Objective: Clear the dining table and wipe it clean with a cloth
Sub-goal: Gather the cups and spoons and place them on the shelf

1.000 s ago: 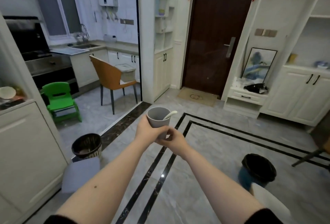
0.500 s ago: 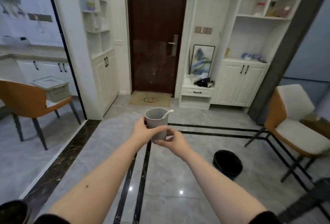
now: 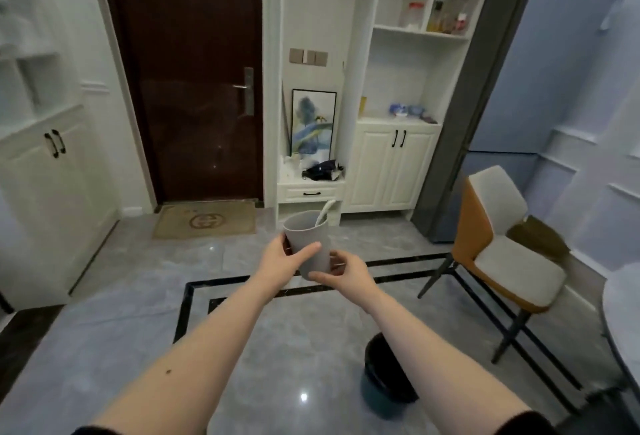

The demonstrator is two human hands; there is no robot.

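I hold a grey cup (image 3: 309,238) in front of me at chest height, above the tiled floor. A white spoon (image 3: 325,211) leans against its far rim. My left hand (image 3: 281,259) wraps around the cup's left side, thumb across the front. My right hand (image 3: 346,272) cups the bottom right of it, fingers curled under the base. The pale edge of the dining table (image 3: 620,316) shows at the far right.
A black bin with a blue base (image 3: 384,377) stands on the floor under my right forearm. An orange and grey chair (image 3: 502,237) sits at the right near the table. A dark door (image 3: 194,77), doormat (image 3: 206,221) and white cabinets (image 3: 391,160) are ahead.
My view has swung to the right, away from the kitchen, so the door, cabinets and chair have slid left. Both hands kept hold of the cup throughout.
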